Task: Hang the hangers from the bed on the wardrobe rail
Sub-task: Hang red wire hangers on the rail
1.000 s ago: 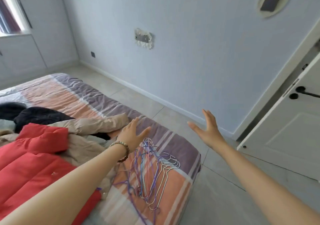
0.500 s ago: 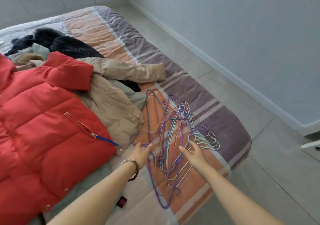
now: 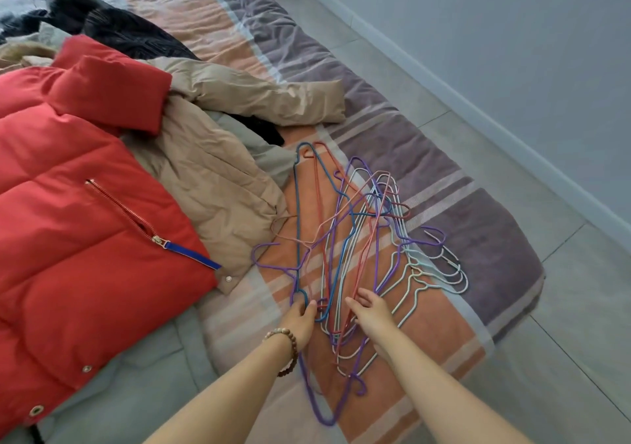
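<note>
Head view: vs half a sec ago I see both hands down on the hangers [image 3: 355, 255], where before they were just reaching in. Left hand [image 3: 300, 319] has its fingers curled onto the blue wire at the pile's near-left corner; looks pinched, but whether it's fully clamped I can't tell. Right hand [image 3: 374, 314] lies on the red and white wires, fingers loosely apart, no grip yet. So I'd call it gather stage; nothing lifted, rail not in view.

Pile sits on the bed [image 3: 478, 232] near its foot corner, just beside the tan coat [image 3: 218, 184], with the red jacket [image 3: 75, 211] further left. Long axis runs approx 12 to 6; most hooks point to 3, though a few strays point other ways, e.g. purple at 9.
</note>
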The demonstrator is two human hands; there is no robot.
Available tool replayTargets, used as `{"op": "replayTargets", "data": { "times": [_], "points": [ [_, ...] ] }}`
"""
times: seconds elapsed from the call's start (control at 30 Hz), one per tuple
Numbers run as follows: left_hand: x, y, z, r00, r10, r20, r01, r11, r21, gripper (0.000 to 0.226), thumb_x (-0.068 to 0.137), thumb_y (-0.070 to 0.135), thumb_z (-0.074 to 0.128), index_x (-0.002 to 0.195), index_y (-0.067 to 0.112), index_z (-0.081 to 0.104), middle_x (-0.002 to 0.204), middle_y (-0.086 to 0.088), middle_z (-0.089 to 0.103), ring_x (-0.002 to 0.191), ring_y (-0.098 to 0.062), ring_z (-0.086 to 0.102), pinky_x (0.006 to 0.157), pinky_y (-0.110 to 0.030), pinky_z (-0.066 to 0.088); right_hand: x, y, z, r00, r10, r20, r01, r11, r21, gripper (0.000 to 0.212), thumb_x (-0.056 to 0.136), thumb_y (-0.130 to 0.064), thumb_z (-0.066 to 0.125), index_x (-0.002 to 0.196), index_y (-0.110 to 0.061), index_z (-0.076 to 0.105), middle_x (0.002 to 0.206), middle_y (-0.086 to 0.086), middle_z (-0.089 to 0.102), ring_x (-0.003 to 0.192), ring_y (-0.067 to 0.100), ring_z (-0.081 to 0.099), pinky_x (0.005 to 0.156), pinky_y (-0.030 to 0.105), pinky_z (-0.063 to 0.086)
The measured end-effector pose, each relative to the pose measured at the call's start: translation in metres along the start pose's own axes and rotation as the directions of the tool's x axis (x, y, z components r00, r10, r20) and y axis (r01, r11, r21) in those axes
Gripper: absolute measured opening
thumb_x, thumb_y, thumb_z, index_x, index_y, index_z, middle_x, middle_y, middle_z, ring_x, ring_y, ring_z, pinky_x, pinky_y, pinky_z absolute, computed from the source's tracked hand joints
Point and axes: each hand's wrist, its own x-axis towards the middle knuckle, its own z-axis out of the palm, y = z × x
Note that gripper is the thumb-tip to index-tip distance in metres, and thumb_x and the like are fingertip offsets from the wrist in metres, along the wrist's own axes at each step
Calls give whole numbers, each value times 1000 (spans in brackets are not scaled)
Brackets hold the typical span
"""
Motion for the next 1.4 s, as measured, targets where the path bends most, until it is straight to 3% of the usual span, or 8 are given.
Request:
{"op": "replayTargets", "data": {
  "times": [0.13,0.3,0.43,0.57,0.83,1.03,1.13,1.4],
  "points": [
    [4,-2,2,1000,-27,-9,27,998,-57,47,100,32,30,144,14,29,150,-6,32,137,-23,32,110,-30,28,3,0,2,998,-28,-59,27,999,-20,47,91,-5,57,135,0,44,132,20,52,117,27,54,97,43,48],
    [-4,-1,-3,1000,-20,-22,15,983,-184,49,98,28,40,143,11,34,142,-10,44,121,-29,52,102,-41,43,-11,-3,2,997,-51,-51,52,999,5,36,89,0,58,125,-1,53,101,9,56,87,19,55,58,22,49],
    [-17,8,-10,998,25,-60,-39,966,-256,39,98,20,40,135,8,40,116,-7,59,73,-12,60,63,-22,49,-27,-17,6,999,-52,-2,52,990,128,32,90,1,56,122,2,52,95,9,59,68,14,63,47,16,49],
    [-45,28,-26,987,137,-87,-162,866,-473,35,98,9,39,132,13,38,84,-1,61,53,-12,59,43,-17,47,-57,-46,-3,993,-100,61,80,959,271,27,93,2,49,120,-1,47,85,9,65,49,6,66,44,18,51],
    [-165,155,-72,832,549,-77,-516,716,-469,16,99,14,40,111,12,50,90,-1,69,50,-8,63,48,-18,50,-173,-170,-69,912,-378,-160,408,787,464,18,93,2,50,107,-9,49,85,9,66,55,11,67,52,22,56],
    [-294,262,-98,610,793,6,-692,536,-483,20,98,18,39,100,15,59,79,-3,71,64,-13,67,61,-23,53,-320,-270,-146,726,-535,-432,688,566,455,14,93,0,50,101,-12,50,82,10,66,65,15,68,58,22,56],
    [-364,305,-106,474,878,66,-742,439,-506,22,99,23,38,96,20,59,76,-3,70,62,-15,68,57,-23,54,-397,-299,-181,613,-586,-530,777,571,267,17,93,-9,55,109,-12,49,97,13,67,78,18,68,64,22,58],
    [-545,367,-123,53,983,175,-889,127,-440,22,98,26,39,99,26,61,72,-7,72,68,-21,71,59,-24,54,-613,-305,-260,-43,-701,-712,698,489,-523,41,83,-36,66,116,-23,45,117,-7,41,106,7,45,76,4,37]
  ]
}}
